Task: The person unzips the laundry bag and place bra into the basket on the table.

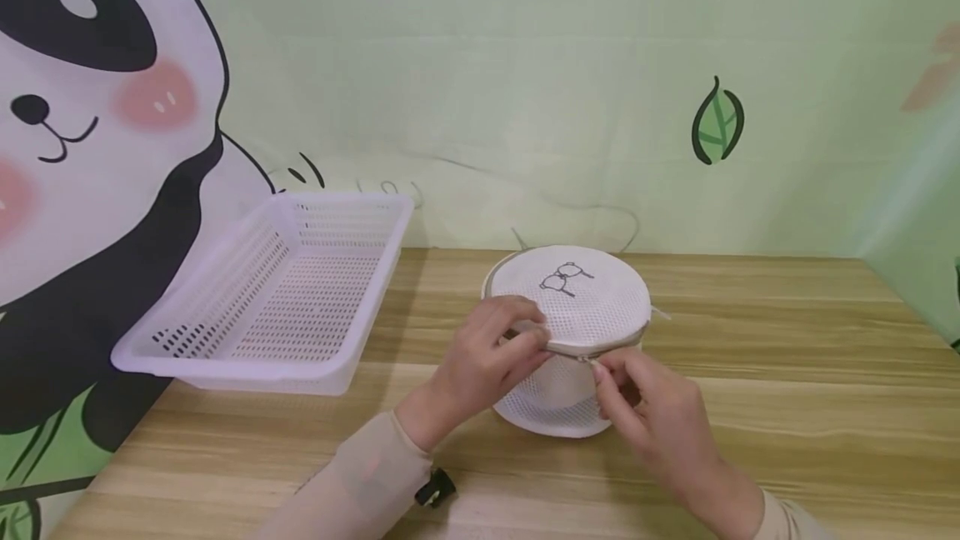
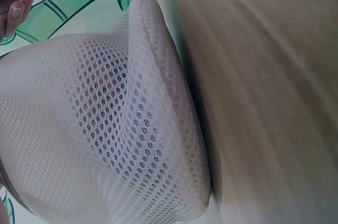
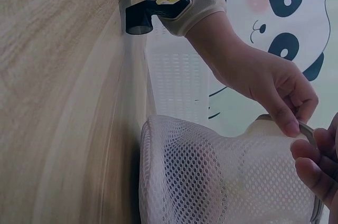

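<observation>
A round white mesh laundry bag (image 1: 588,307) stands upright on the wooden table, with a glasses design printed on its lid. Around the lid's edge runs a grey-beige zipper (image 1: 562,348). My left hand (image 1: 487,348) pinches the lid's rim at the front left. Just to its right, my right hand (image 1: 663,407) pinches the zipper's pull between thumb and forefinger. In the left wrist view the mesh side (image 2: 105,118) bulges and creases. The right wrist view shows the left hand (image 3: 269,86) at the rim, near the right hand's fingers (image 3: 317,166). A pale shape shows through the mesh, its kind unclear.
A white perforated plastic basket (image 1: 352,367) stands to the left on the wooden table (image 1: 787,407). Behind the table hangs a green backdrop (image 1: 450,90) with a panda and leaves. A black camera mount (image 1: 435,488) sits at the left wrist.
</observation>
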`<state>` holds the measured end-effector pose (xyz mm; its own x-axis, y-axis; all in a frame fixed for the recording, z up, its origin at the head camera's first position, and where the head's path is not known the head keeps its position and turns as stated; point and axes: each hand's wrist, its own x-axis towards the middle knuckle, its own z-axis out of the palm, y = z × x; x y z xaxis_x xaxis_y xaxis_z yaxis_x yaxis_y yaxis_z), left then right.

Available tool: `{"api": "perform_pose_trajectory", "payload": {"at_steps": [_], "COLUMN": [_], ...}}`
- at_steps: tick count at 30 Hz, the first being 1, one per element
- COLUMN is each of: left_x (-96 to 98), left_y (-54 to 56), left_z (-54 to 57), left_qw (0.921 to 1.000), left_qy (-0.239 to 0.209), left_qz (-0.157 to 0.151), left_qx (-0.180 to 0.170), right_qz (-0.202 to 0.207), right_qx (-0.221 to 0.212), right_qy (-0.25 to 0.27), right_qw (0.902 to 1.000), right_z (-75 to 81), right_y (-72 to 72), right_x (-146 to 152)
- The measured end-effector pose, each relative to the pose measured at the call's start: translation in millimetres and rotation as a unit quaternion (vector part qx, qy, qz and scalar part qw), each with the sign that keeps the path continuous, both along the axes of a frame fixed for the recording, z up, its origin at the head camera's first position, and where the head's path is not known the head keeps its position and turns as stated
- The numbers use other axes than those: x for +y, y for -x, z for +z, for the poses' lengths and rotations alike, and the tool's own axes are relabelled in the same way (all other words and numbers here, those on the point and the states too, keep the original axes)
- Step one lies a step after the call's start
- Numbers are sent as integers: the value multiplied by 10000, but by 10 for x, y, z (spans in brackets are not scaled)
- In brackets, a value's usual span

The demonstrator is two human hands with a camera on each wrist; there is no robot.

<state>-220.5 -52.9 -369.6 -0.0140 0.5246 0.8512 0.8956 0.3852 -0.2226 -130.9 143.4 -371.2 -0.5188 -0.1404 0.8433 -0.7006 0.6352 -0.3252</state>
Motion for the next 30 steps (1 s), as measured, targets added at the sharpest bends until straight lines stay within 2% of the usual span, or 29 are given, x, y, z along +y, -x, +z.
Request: {"api": "perform_pose_trajectory", "payload": {"at_steps": [22,30], "left_x": [-67,-99], "left_y": [52,110], "left_z": [12,11], "left_qw": [9999,9997], "left_qy": [-13,-78], "left_qz": [-74,-163], "left_qx": [-151,-145], "right_qz": [-103,-96], "right_qx": [211,278], "right_qy": [20,43], "right_qw": [9997,9996], "right_z": [-5,-2], "right_y": [31,38], "right_x": [46,72]}}
